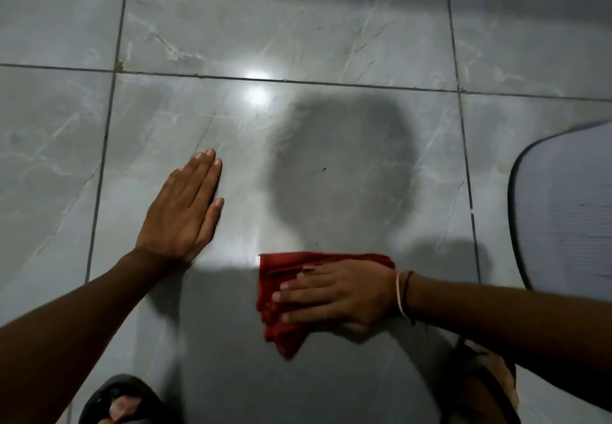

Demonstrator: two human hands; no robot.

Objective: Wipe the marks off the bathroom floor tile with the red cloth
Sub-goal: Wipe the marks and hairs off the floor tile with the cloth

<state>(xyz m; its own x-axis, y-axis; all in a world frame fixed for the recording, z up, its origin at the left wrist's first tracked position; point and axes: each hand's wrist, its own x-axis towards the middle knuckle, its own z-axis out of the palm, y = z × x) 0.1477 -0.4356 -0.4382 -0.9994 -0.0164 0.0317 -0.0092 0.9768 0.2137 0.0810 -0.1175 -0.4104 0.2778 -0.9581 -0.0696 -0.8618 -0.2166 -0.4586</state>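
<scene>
A folded red cloth (pixel 280 311) lies on a glossy grey marble-look floor tile (pixel 298 145), in the lower middle of the view. My right hand (pixel 337 294) presses flat on top of the cloth, fingers pointing left, with thin bands on the wrist. My left hand (pixel 183 206) rests flat on the same tile to the left, fingers together and pointing away, holding nothing. A few small dark specks (pixel 324 169) show on the tile beyond the cloth. A bright light reflection sits near the far grout line.
A pale grey mat (pixel 563 205) with a dark rim lies on the floor at the right. My feet in dark sandals (pixel 122 400) show at the bottom left and bottom right. Dark grout lines frame the tile.
</scene>
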